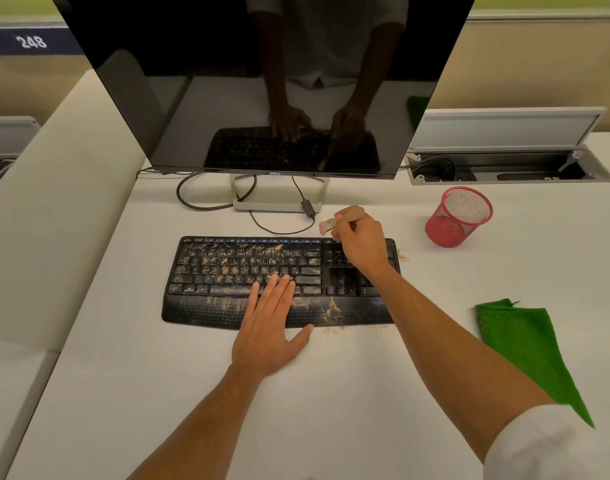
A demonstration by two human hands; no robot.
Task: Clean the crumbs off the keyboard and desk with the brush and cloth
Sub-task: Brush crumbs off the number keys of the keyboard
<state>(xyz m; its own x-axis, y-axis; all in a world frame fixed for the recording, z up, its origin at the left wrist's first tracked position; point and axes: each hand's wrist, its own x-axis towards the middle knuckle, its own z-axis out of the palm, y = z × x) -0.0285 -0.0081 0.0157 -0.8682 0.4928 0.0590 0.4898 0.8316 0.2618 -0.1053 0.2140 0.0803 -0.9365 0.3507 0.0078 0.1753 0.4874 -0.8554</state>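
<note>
A black wireless keyboard (279, 282) is lying on the white counter (192, 393) in front of a dark monitor (262, 81), and tan crumbs (234, 263) are scattered across its keys and wrist rest, thickest over the letter rows and in a small heap near the front right of the rest. A few more crumbs are lying on the counter just off the keyboard's right end and along its front edge. The person's left hand (270, 327) is pressing flat on the wrist rest and lower keys, its fingers (279, 289) straight and spread, the thumb reaching out to the counter at the keyboard's front edge. The right hand (360, 242) is hovering over the number pad at the keyboard's far right corner, its fingers curled round the pale handle of a small brush (338, 221), whose bristles are pointing left just beyond the keyboard's back edge. A folded green cloth (525, 348) is lying on the counter to the right, well apart from the keyboard and beside the right forearm. A red mesh pen cup (457, 218) is standing upright on the counter farther back on the right, near an open cable tray (511, 164) set into the surface. Black cables (206, 202) are looping around the monitor's stand.
</note>
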